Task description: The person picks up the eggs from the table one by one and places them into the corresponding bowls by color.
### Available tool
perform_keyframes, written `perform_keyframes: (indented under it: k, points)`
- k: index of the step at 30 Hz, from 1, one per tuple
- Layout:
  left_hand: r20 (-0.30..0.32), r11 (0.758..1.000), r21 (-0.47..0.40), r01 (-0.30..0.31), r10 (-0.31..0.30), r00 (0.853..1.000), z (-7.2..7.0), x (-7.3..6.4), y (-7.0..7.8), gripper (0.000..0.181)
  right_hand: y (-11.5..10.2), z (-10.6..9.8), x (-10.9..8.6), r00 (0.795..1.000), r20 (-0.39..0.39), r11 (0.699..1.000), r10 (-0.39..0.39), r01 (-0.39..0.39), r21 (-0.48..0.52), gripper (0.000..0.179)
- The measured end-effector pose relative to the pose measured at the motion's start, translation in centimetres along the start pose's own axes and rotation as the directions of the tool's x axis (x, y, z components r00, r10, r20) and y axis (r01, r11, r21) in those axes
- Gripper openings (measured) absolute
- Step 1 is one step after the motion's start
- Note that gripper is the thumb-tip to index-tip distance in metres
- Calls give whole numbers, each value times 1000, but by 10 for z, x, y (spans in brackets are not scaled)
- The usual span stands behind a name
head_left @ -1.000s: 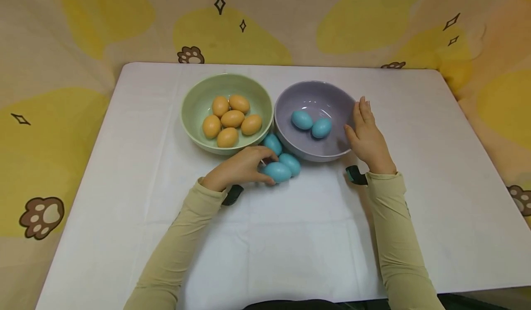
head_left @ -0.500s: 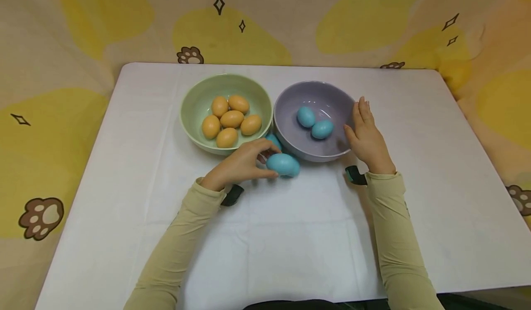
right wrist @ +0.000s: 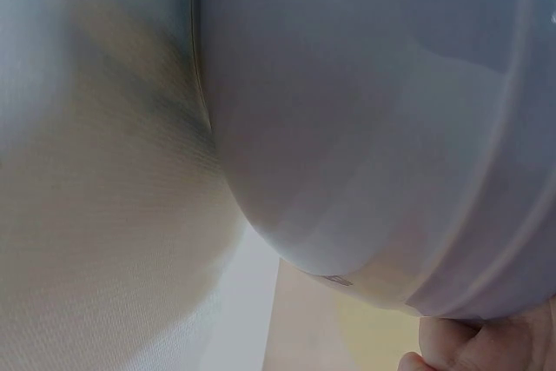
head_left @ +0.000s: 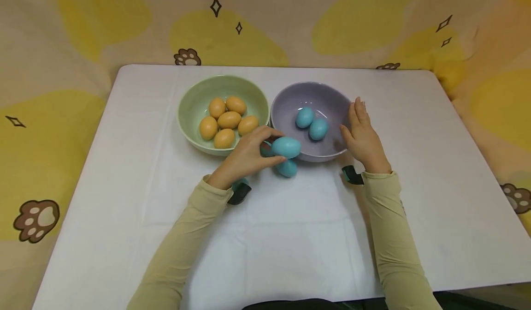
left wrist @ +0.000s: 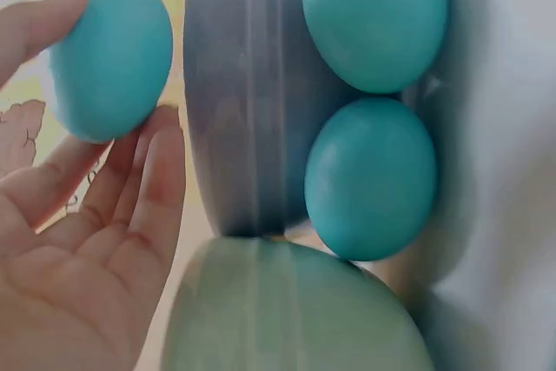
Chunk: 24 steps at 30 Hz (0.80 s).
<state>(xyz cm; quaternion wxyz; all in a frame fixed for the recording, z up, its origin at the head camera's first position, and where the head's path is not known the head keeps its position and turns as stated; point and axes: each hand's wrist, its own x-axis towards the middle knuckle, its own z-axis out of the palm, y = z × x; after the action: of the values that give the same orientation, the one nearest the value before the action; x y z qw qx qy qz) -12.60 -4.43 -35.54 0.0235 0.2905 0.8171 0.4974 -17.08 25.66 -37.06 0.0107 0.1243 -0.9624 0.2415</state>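
Note:
My left hand (head_left: pixel 252 155) pinches a blue egg (head_left: pixel 286 147) between thumb and fingers, raised near the front rim of the purple bowl (head_left: pixel 286 93). In the left wrist view this held egg (left wrist: pixel 113 58) hangs beside the bowl's outer wall. Below it, another blue egg (head_left: pixel 287 168) lies on the table, and a further one (left wrist: pixel 372 178) sits by the gap between the bowls. Two blue eggs (head_left: pixel 318 129) rest inside the purple bowl. My right hand (head_left: pixel 365 139) rests against that bowl's right side with its fingers straight.
Left of the purple bowl stands a green bowl (head_left: pixel 188 104) with several orange-yellow eggs (head_left: pixel 229 120) inside. Both bowls stand on a white-covered table (head_left: pixel 290 236). A patterned yellow cloth (head_left: pixel 265 19) hangs behind the table's far edge.
My left hand has picked up a blue egg from the table and raised it toward the purple bowl. The two eggs inside that bowl have shifted slightly. My right hand stays at the bowl.

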Motion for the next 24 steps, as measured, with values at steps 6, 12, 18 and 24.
perform_keyframes:
  k: [6,12,18,24]
  points:
    - [-31,1000,27,-13,14,999,6,15,1,42,1,1,0,1000,-9,1000,-4,4,-1,65]
    - [-45,999,36,-5,7,999,10,22,0,44,1,2,1,1000,-10,1000,-12,12,-8,65]
    - [-53,999,44,-13,15,998,11,25,-2,45,1,1,0,1000,-6,1000,-5,5,-6,65]
    - [-73,998,57,-24,28,997,11,27,-4,43,1,1,0,1000,-7,1000,-7,7,-6,64]
